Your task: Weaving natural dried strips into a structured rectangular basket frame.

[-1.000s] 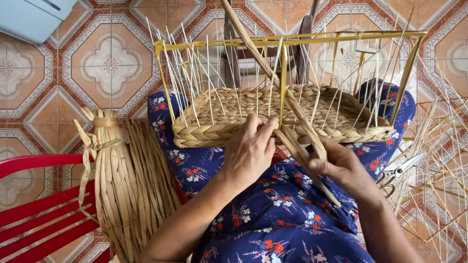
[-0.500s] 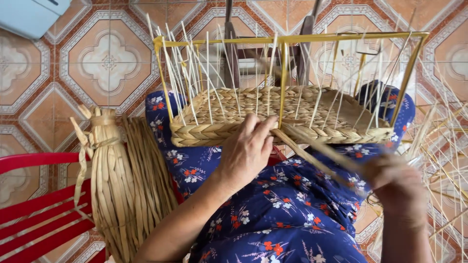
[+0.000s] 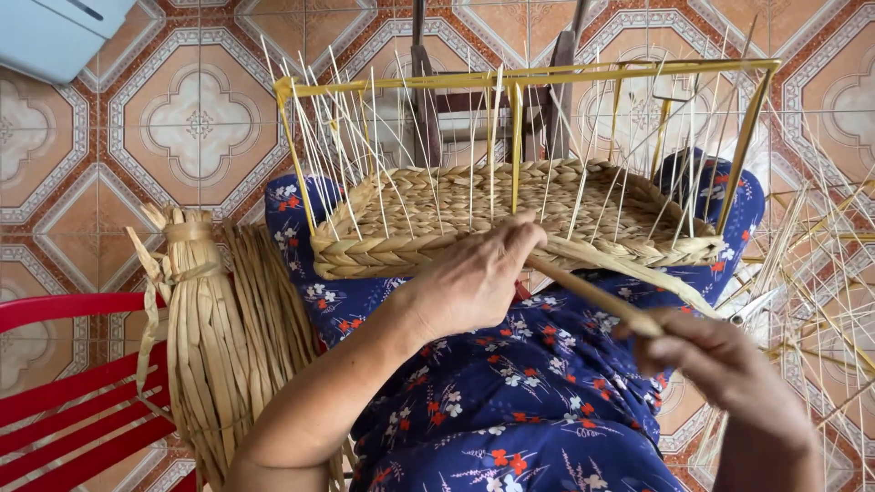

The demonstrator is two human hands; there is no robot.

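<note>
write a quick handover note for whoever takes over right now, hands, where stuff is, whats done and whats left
Left hand: pressed on the near rim of the basket, fingers at the weave.
Right hand: pulling a strand taut, out toward the right.
Basket sits on the lap inside a yellow frame, thin stakes standing up.
Bundle of spare strands leans on the red bench at left.
Done: woven base and low side rows.
Left: the walls, stakes bare above.

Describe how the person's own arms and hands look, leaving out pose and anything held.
Both forearms are bare, with no sleeves in view. The left hand and right hand wear no gloves; no rings, watch or bracelets are visible. The right hand is slightly blurred.
</note>
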